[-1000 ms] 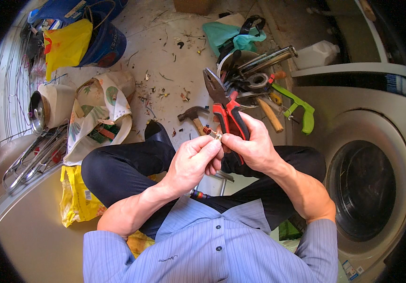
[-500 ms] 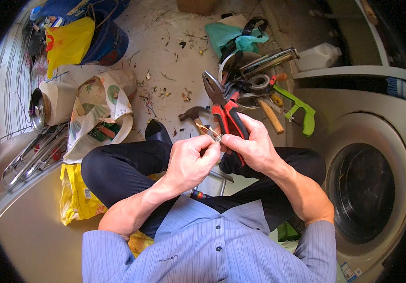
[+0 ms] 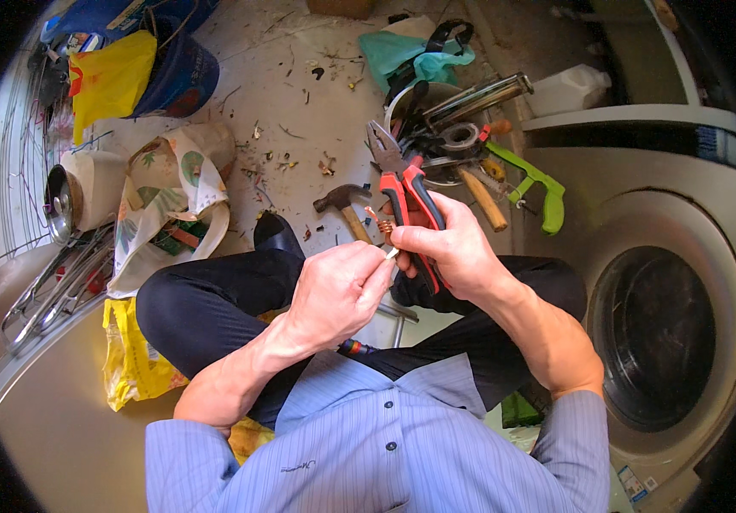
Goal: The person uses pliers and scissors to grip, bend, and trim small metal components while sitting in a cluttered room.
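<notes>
- A pair of pliers (image 3: 402, 184) with red-and-black handles is held in the right hand (image 3: 453, 248), just above the lap of a person seated cross-legged on the floor (image 3: 300, 77).
- The long axis of the pliers runs up and slightly to the left in the head view: the grey nose is pointed away from the body, toward the heap of tools, and the handles are carried back down into the palm.
- The right hand is closed around the handles; whether the nose is shut or slightly parted cannot be told.
- A small copper coil (image 3: 384, 226) is seen just left of the handles, between the two hands, with a short wire end sticking out up and to the left.
- The left hand (image 3: 338, 291) is closed in a pinch, its fingertips meeting those of the right hand just below the coil — a small pale piece is nipped there.
- A hammer (image 3: 347, 208) lies on the floor just beyond the hands, its head to the left and its wooden handle running toward them.
- Further off, a round tub (image 3: 415, 98) of tools is seen, with a green-handled tool (image 3: 539, 184) lying to its right.
- A washing machine (image 3: 659, 333) stands at the right, its round door close to the right forearm.
- A leaf-printed bag (image 3: 171, 197) and a yellow bag (image 3: 129, 368) lie at the left — well apart from the hands.
</notes>
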Demonstrator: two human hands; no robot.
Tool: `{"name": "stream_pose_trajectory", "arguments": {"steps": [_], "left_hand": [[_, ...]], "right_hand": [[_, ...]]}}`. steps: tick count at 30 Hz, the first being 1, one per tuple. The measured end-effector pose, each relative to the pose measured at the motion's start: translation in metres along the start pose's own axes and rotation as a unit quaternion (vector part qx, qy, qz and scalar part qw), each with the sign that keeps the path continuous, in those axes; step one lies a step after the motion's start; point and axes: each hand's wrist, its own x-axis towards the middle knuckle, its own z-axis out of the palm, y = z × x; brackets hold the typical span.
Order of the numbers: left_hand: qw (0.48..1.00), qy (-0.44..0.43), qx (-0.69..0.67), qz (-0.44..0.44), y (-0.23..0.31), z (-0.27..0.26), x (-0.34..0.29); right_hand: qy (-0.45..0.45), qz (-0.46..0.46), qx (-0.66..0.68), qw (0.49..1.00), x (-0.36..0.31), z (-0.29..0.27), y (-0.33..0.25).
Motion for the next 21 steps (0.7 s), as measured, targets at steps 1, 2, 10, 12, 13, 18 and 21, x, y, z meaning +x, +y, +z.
{"name": "stream_pose_trajectory", "arguments": {"steps": [1, 2, 10, 12, 13, 18, 21], "left_hand": [[1.000, -0.002, -0.016, -0.014, 0.000, 0.000, -0.001], [0.999, -0.004, -0.033, -0.028, -0.001, 0.001, -0.002], [0.979, -0.038, -0.130, -0.154, 0.002, -0.003, -0.002], [0.958, -0.065, -0.171, -0.219, 0.004, -0.006, -0.001], [0.955, -0.064, -0.185, -0.223, 0.004, -0.006, 0.000], [0.960, 0.008, -0.193, -0.203, -0.002, 0.003, -0.005], [0.959, 0.050, -0.210, -0.186, 0.000, 0.004, -0.002]], "right_hand": [[-0.004, 0.019, 0.004, 1.000, 0.001, -0.001, 0.000], [-0.009, 0.039, 0.007, 0.999, 0.002, -0.003, 0.002], [-0.005, 0.030, 0.071, 0.997, 0.001, -0.001, 0.006], [0.004, 0.031, 0.079, 0.996, 0.000, 0.001, 0.005], [0.010, 0.031, 0.083, 0.996, -0.002, 0.002, 0.004], [0.024, 0.026, 0.098, 0.995, -0.005, 0.008, -0.001], [0.015, 0.025, 0.104, 0.994, -0.006, 0.007, -0.002]]}}
